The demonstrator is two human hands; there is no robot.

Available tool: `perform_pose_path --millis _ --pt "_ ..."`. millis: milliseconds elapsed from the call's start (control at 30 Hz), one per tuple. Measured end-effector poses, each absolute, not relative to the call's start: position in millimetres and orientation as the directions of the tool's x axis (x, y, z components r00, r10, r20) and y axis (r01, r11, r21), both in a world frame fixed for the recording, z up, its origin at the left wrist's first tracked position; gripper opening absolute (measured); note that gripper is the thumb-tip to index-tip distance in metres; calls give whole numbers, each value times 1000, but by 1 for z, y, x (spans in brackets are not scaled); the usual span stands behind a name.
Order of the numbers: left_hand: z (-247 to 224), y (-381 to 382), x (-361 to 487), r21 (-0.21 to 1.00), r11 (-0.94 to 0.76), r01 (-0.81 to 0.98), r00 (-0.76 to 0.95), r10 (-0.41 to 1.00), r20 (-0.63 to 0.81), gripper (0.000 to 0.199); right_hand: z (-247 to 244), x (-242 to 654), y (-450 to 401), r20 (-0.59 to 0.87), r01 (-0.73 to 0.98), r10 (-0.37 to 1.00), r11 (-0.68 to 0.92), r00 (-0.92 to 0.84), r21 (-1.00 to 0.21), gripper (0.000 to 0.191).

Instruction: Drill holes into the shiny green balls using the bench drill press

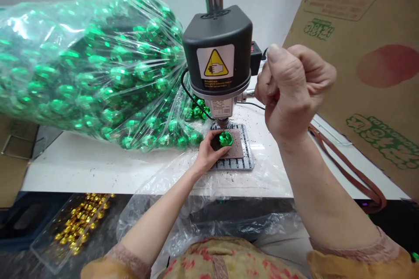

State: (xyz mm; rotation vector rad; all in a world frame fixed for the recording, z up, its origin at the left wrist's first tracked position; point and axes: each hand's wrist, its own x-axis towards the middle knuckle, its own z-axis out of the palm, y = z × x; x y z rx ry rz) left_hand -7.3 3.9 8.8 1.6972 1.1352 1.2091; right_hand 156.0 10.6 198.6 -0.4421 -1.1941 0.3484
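A shiny green faceted ball (225,139) rests on a brown pad (236,153) on the slotted metal base (248,164) of a small bench drill press (218,56). My left hand (209,150) pinches the ball from the left between thumb and fingers, just below the drill's chuck (223,122). On the machine's right side my right hand (291,87) is closed in a fist around the end of the feed lever (250,93). The fist hides most of the lever. Whether the drill bit touches the ball, I cannot tell.
A big clear plastic bag (98,69) of green balls lies left of the drill. A cardboard box (360,74) stands at right, near a brown strap (347,170). Clear plastic sheeting (209,222) drapes over the table's front edge. Gold balls (83,222) sit in a bin below left.
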Motion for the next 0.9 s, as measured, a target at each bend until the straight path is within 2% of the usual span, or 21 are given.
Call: perform_pose_path --millis 200,300,400,600,800,900 --pt "6 4 -8 904 -364 225 178 927 330 52 198 157 8 825 47 458 865 331 -499 57" --pt "6 3 -8 903 -367 226 185 926 330 52 194 158 4 824 3 458 874 332 -487 54" --pt "6 2 -8 902 -366 228 196 925 326 52 185 158 2 835 -12 420 895 354 -445 51" --pt "6 2 -9 904 -377 202 205 919 337 52 173 156 8 861 15 324 933 393 -359 61" --pt "4 1 -9 908 -378 178 208 917 341 53 170 155 6 905 13 255 961 342 -276 62" --pt "4 0 -9 911 -376 169 214 916 339 53 170 156 -2 888 57 311 935 338 -349 62"
